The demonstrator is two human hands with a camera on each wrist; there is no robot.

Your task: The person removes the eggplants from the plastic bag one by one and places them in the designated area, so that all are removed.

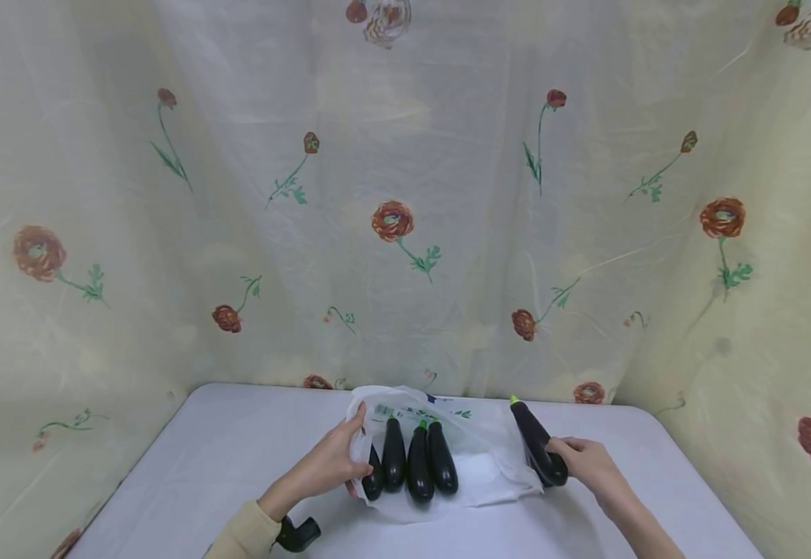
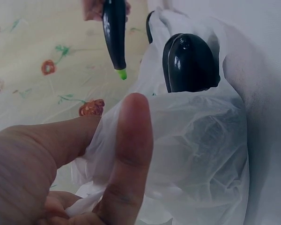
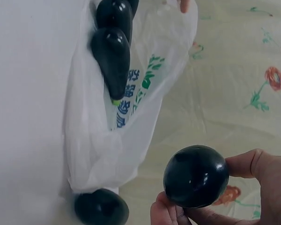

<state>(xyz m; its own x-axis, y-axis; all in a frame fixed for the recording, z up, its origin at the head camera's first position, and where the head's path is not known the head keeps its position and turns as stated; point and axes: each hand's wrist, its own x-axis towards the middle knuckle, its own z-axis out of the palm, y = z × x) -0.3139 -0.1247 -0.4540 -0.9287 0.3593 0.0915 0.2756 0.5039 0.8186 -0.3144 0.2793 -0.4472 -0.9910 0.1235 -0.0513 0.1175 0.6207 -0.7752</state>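
Observation:
A white plastic bag with green and blue print lies on its side, its mouth spread. Several dark eggplants lie side by side inside it. My left hand grips the bag's left edge, the thin plastic caught between thumb and fingers. At the bag's right end, my right hand holds another eggplant near its thick end, tilted with its green tip up and away from me. Below that one, a further eggplant rests beside the bag's end.
The white table has rounded far corners. A cream curtain printed with red flowers hangs behind it and along both sides. A black device sits by my left wrist.

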